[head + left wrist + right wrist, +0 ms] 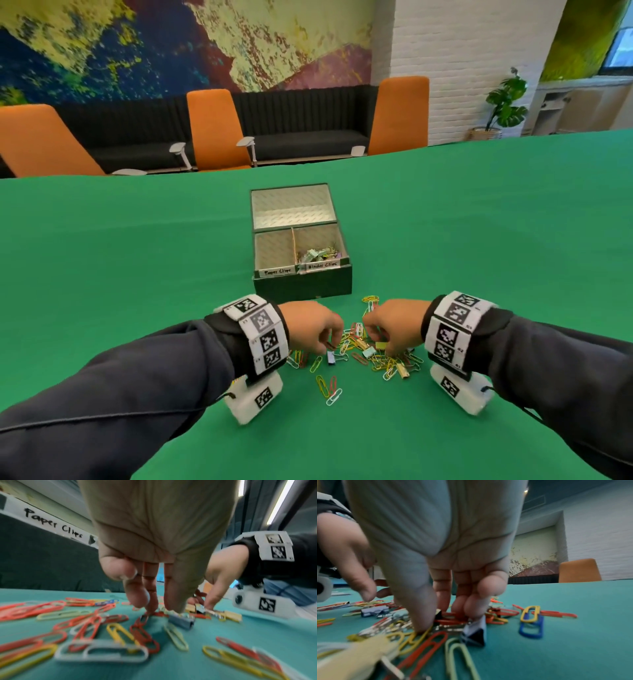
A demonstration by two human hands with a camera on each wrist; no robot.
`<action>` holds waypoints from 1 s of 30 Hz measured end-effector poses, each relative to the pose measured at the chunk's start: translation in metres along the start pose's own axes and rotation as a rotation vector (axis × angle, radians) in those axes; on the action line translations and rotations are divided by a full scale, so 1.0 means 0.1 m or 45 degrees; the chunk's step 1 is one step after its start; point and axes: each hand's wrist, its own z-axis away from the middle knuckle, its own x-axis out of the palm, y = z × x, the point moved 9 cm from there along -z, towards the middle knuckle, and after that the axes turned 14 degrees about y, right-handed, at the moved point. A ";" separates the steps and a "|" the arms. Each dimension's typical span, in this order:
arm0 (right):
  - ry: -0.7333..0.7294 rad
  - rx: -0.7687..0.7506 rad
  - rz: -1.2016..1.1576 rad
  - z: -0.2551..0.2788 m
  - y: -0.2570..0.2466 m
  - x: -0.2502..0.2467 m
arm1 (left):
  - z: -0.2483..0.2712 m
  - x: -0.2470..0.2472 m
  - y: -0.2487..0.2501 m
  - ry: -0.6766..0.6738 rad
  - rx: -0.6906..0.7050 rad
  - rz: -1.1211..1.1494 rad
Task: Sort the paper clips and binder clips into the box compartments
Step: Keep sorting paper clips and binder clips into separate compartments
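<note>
A dark box (305,286) stands open on the green table (137,274). Its left compartment (274,248), labelled Paper Clips, shows nothing inside. The right compartment, labelled Binder Clips, holds several binder clips (317,255). A pile of coloured paper clips (363,346) mixed with binder clips lies before the box. My left hand (325,346) (163,609) points down into the pile; its fingertips (149,608) touch a red paper clip (143,620), its thumb beside a blue-grey binder clip (181,622). My right hand (387,349) (445,619) also reaches down, thumb pressing a yellow paper clip (412,641), a black binder clip (474,632) by its fingers.
The box lid (291,205) stands open behind the compartments. More paper clips (329,387) lie loose nearer to me. Orange chairs (215,130) and a black bench (301,137) line the table's far edge. A potted plant (507,102) stands at the back right.
</note>
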 end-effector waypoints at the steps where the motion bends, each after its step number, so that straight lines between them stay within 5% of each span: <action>1: 0.003 -0.005 0.023 -0.02 0.00 0.00 | 0.00 0.05 0.01 -0.011 0.005 -0.007; 8: 0.102 0.022 -0.065 0.05 0.05 -0.08 | -0.06 0.12 0.15 0.036 0.091 -0.143; 17: 0.014 -0.003 -0.117 0.00 -0.07 0.03 | 0.02 0.12 0.19 0.124 0.151 -0.280; 23: 0.027 -0.035 -0.267 0.02 -0.12 0.03 | 0.09 -0.16 -0.17 0.406 -0.073 0.087; 26: 0.040 -0.106 -0.285 0.04 -0.15 0.00 | 0.15 -0.13 -0.30 0.403 -0.159 0.217; 30: 0.015 -0.181 -0.213 0.04 -0.21 0.04 | 0.12 -0.02 -0.09 0.281 -0.067 0.206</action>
